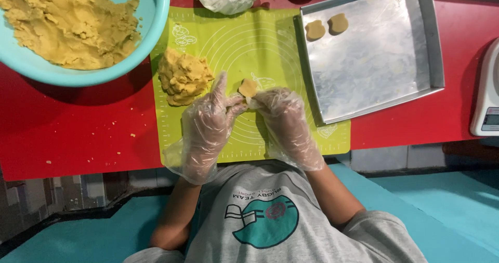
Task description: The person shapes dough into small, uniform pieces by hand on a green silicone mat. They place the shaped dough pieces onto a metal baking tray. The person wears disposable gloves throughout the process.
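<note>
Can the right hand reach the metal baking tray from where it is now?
Probably yes. The right hand holds a small dough piece with the left hand, and the square metal baking tray lies just beside it, with nothing between.

- The left hand (208, 122) and right hand (286, 122) wear thin, clear plastic gloves, crinkled and faintly shiny.
- The small dough piece (248, 88) between them looks soft, matt and smooth-pressed.
- The dough lump (183, 76) left of centre is matt, rough and crumbly.
- The baking mat (260, 44) is yellow-green, rubbery-looking and matt.
- The baking tray (374, 60) at upper right is bare metal, dull-shiny and smeared.
- The bowl (156, 29) at upper left is smooth, glossy turquoise plastic.
- The tabletop (78, 133) is red, smooth, slightly glossy.
</note>
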